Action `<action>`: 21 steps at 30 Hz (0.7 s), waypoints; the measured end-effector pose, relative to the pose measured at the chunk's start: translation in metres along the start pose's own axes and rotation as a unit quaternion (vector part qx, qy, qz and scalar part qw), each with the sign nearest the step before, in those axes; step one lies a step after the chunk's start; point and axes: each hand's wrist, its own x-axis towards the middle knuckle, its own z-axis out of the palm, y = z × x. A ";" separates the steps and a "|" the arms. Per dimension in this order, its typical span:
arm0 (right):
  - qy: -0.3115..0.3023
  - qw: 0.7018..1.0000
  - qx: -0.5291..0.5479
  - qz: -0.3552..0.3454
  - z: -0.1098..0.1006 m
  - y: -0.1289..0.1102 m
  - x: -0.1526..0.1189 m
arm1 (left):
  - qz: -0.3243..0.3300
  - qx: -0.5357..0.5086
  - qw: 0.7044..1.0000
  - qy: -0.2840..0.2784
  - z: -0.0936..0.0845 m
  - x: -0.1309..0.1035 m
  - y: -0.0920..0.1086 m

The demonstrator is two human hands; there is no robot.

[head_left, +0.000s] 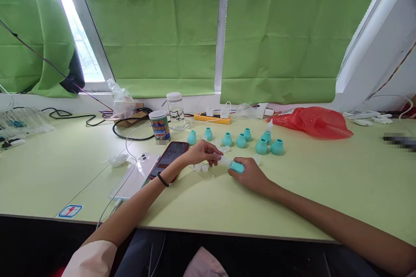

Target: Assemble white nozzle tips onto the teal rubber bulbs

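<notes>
My right hand (248, 174) is wrapped round a teal bulb (237, 167), whose narrow end points left. A translucent white tip (225, 161) extends from that bulb, and my left hand (208, 153) pinches its far end. Behind my hands stand several teal bulbs with open necks, among them one (277, 147) at the right and one (192, 137) at the left. Another teal bulb (267, 136) has a white pointed tip on it. Small translucent caps (205, 167) and a tiny white ring (213, 176) lie on the table near my left hand.
Left of my hands lie a phone (170, 156) showing a timer and a white phone (136, 175) with a cable. A patterned can (159, 125), a clear jar (176, 112) and an orange power strip (212, 118) stand behind. A red plastic bag (312, 122) lies at the back right.
</notes>
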 end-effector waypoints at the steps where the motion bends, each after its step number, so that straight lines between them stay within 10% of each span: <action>1: 0.008 1.000 -0.017 -0.010 0.000 0.000 0.000 | -0.006 -0.018 1.000 0.003 0.001 0.000 0.000; 14: 0.046 0.991 -0.116 -0.046 -0.001 0.001 0.001 | -0.057 -0.153 0.986 0.009 0.005 -0.001 0.003; 21: -0.023 1.000 0.007 -0.011 -0.006 -0.001 0.003 | -0.061 -0.101 0.993 -0.019 0.004 -0.004 0.005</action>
